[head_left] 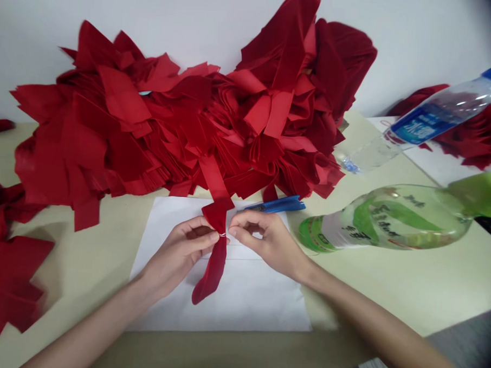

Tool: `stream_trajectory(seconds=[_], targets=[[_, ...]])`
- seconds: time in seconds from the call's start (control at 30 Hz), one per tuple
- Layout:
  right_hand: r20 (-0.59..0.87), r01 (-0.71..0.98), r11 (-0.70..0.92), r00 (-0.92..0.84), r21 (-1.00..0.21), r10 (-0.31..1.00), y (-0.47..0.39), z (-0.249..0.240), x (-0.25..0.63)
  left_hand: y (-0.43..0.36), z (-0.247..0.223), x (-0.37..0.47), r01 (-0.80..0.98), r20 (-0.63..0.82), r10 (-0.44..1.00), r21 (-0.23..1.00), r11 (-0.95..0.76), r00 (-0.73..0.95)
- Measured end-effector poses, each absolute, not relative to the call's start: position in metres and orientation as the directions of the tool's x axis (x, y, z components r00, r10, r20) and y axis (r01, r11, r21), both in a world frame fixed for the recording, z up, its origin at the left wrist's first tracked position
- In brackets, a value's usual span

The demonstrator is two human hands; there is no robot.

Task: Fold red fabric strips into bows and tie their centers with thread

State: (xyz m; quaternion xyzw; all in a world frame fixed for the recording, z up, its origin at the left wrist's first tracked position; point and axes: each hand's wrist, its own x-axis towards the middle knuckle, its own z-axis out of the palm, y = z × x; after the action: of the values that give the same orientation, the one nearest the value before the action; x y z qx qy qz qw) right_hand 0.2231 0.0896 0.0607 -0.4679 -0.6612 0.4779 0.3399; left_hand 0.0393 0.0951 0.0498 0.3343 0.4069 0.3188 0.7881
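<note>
A red velvet-like ribbon [210, 274] hangs over a white paper sheet [265, 299], gathered at its middle by a thin pale tie [220, 235]. My left hand [192, 241] pinches the ribbon at that gathered spot between thumb and fingers. Just to the right of the tie is my right hand [259, 233], its thumb and forefinger brought close together in a pinch. Whatever thin thing lies between those fingertips is too small to name. Behind my right hand a blue tool [275, 205], perhaps snips, rests at the paper's top edge.
A large heap of red fabric strips [170, 132] leans against the wall. More red strips [11, 282] lie at the left. On the right, a clear bottle with a blue cap [425, 118] and a green-labelled bottle [390, 217] stand near my right forearm. Another red pile [481, 134] is behind them.
</note>
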Motion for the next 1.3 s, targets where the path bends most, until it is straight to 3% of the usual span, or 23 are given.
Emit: stream_trajectory(seconds=[0.4,0.57,0.7,0.83,1.03,1.3], targets=[[-0.025,0.303,0.053,-0.249,-0.952,0.968,0.087,0.049,0.216,0.089,0.050,0.042,-0.084,-0.491,0.819,0.841,0.535,0.296],[-0.030,0.266,0.036,-0.238,-0.963,0.971,0.086,0.048,0.215,0.085,0.050,0.044,-0.129,-0.378,0.863,0.889,0.439,0.336],[-0.043,0.172,0.004,-0.268,-0.985,0.963,0.086,0.046,0.216,0.085,0.050,0.045,-0.192,-0.428,0.864,0.854,0.483,0.266],[-0.012,0.237,0.043,-0.227,-0.971,0.974,0.086,0.046,0.217,0.087,0.051,0.045,-0.156,-0.470,0.844,0.842,0.516,0.257],[-0.011,0.337,0.070,-0.234,-0.939,0.972,0.085,0.046,0.215,0.087,0.051,0.045,-0.063,-0.413,0.869,0.894,0.444,0.272],[-0.016,0.339,0.073,-0.253,-0.938,0.967,0.085,0.045,0.215,0.087,0.053,0.045,-0.068,-0.455,0.852,0.871,0.486,0.258]])
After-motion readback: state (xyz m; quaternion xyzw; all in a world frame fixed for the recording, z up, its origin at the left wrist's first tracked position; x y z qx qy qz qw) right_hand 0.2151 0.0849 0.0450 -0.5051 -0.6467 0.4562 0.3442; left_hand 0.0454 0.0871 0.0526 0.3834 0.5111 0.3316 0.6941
